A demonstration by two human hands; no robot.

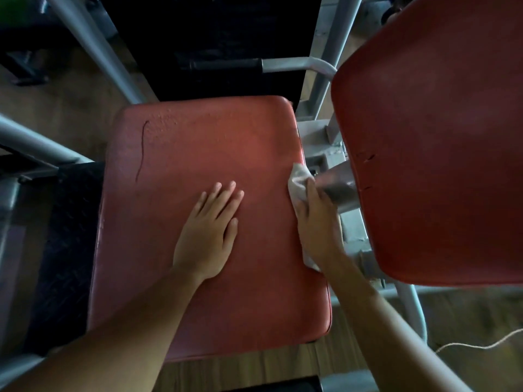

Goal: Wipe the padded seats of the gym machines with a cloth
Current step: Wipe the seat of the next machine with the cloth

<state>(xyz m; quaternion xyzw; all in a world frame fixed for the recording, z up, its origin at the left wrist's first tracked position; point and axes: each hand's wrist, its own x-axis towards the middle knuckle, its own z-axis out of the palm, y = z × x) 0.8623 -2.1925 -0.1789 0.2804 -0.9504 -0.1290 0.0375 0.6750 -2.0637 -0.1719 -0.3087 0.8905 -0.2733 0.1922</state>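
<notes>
Centre frame: my left grip (208, 236) lies flat, fingers spread, on the worn red padded vinyl seat (198, 142). At its right edge, my right grip (317, 222) clutches the crumpled pale cloth (298, 182), beside the red backrest pad (438, 137).

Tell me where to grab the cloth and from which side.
Probably pinch the bunched end of the cloth poking past the right hand's fingertips, coming from over the seat: the hand covers the rest, and metal frame crowds the far side.
</notes>
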